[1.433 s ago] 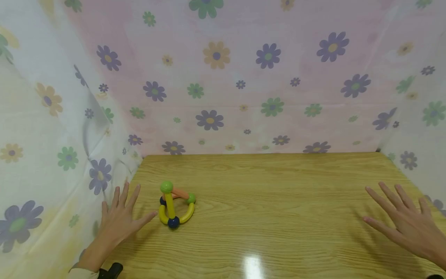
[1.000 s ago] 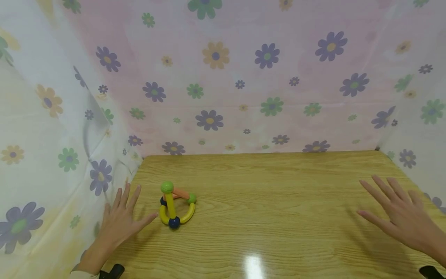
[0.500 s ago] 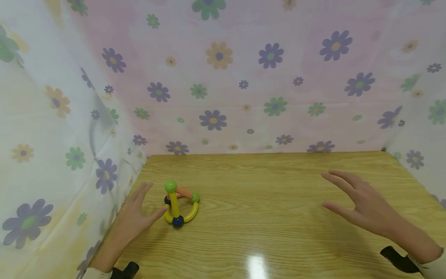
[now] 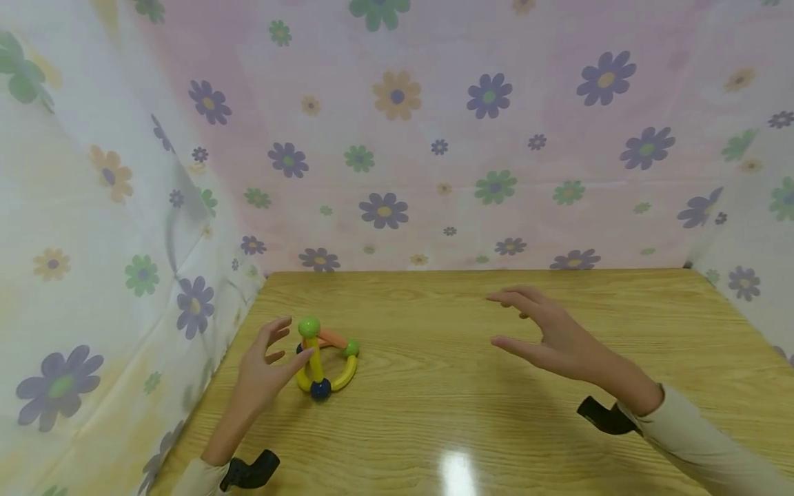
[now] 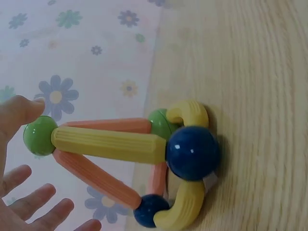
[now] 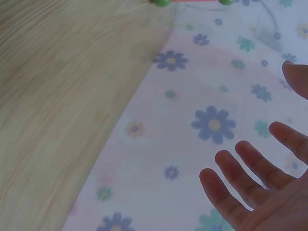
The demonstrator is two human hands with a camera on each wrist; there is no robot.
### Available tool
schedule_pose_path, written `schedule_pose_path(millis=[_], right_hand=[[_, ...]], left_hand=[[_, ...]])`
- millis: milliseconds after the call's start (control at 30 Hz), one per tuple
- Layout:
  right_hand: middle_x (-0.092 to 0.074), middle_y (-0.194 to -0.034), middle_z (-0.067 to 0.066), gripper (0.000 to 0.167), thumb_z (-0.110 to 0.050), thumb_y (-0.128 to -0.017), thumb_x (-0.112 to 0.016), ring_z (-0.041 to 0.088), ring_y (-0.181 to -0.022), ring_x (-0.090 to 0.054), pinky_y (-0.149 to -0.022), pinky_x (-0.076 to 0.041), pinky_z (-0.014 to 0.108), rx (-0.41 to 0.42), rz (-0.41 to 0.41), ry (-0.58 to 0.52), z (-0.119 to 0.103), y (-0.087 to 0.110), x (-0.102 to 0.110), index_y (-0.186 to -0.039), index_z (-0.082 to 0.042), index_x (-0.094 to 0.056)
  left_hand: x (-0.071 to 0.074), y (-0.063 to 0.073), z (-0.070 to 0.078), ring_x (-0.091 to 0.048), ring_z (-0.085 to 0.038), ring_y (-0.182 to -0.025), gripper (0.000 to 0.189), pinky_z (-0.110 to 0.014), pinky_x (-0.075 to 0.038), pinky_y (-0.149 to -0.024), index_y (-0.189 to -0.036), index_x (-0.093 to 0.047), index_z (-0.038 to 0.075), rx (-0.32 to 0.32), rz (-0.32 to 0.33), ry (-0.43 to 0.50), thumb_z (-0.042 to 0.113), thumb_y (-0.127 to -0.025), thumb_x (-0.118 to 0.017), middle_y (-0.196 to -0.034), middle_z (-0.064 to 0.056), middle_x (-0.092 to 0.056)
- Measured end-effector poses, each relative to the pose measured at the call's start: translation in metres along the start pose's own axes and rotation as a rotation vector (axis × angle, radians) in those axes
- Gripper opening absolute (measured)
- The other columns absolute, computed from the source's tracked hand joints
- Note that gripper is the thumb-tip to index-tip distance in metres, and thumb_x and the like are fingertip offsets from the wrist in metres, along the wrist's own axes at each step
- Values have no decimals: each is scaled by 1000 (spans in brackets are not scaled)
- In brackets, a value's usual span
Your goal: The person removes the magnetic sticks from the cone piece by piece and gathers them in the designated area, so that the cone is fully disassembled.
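Note:
A small pyramid of magnetic sticks and balls (image 4: 315,358) stands on the left part of the table. Yellow and orange sticks join its green and dark blue balls, and a green ball (image 5: 40,136) tops it. My left hand (image 4: 263,368) is beside that top ball, fingers bent loosely and thumb close to it; whether they touch I cannot tell. In the left wrist view the fingers are apart around the ball's side. My right hand (image 4: 552,334) hovers over the middle right of the table, fingers spread from the thumb and holding nothing.
The wood-grain table (image 4: 422,413) is bordered by flowered cloth at the back (image 4: 434,124), left (image 4: 112,275) and right (image 4: 763,241). Each wrist wears a black camera mount (image 4: 251,470). A light reflection lies on the front of the table.
My right hand has swung left from the table's right side toward the middle. My left hand has moved a little right, its fingers bending in near the pyramid's top. The pyramid stays in place.

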State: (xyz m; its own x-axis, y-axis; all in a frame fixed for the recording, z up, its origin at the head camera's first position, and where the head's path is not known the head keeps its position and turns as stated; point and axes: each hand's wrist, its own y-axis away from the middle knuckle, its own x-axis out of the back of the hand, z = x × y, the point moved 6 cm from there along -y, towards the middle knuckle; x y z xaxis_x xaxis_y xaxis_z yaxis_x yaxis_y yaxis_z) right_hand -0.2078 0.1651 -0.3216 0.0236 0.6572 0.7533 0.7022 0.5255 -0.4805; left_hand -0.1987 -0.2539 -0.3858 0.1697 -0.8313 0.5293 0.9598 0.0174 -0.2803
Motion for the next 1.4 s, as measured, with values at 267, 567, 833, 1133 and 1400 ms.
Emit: schedule_pose_path(millis=[267, 567, 833, 1133, 1400], right_hand=[[-54, -124, -4, 52, -27, -88, -69, 12, -105, -52, -80, -49, 36, 8, -84, -194, -15, -42, -43, -135, -22, -49], [-54, -121, -2, 49, -31, -89, -67, 16, -103, -54, -79, -50, 40, 28, -160, -344, -34, -84, -89, -133, -22, -50], [-53, -119, -2, 48, -31, -90, -66, 14, -103, -55, -79, -49, 33, -2, -264, -418, -51, -115, -133, -133, -19, -49], [-56, -117, 3, 43, -26, -90, -67, 21, -103, -56, -75, -50, 25, 0, -295, -445, -67, -148, -169, -128, -14, -53], [-61, -101, -1, 27, -16, -85, -68, 13, -91, -57, -75, -49, 23, 65, -315, -443, -86, -174, -200, -111, -10, -63]], left_hand=[[-12, -5, -11, -51, -21, -117, 54, -37, -49, -91, -131, -49, 9, 40, -3, 198, 19, -84, -74, -129, -7, -52], [-17, -13, 0, -55, -14, -105, 44, -23, -50, -84, -121, -57, 5, 7, 59, 306, 9, -81, -75, -116, -10, -57], [-25, -15, -15, -56, -14, -102, 38, -27, -50, -85, -114, -60, 5, 4, 94, 303, 11, -81, -76, -109, -8, -58], [-29, -17, -13, -54, -16, -103, 34, -27, -49, -86, -112, -58, 5, -12, 87, 277, 15, -84, -74, -109, -8, -57], [-31, -16, -13, -53, -12, -102, 35, -45, -48, -90, -114, -58, 3, 28, 95, 262, 11, -84, -73, -111, -7, -56]])
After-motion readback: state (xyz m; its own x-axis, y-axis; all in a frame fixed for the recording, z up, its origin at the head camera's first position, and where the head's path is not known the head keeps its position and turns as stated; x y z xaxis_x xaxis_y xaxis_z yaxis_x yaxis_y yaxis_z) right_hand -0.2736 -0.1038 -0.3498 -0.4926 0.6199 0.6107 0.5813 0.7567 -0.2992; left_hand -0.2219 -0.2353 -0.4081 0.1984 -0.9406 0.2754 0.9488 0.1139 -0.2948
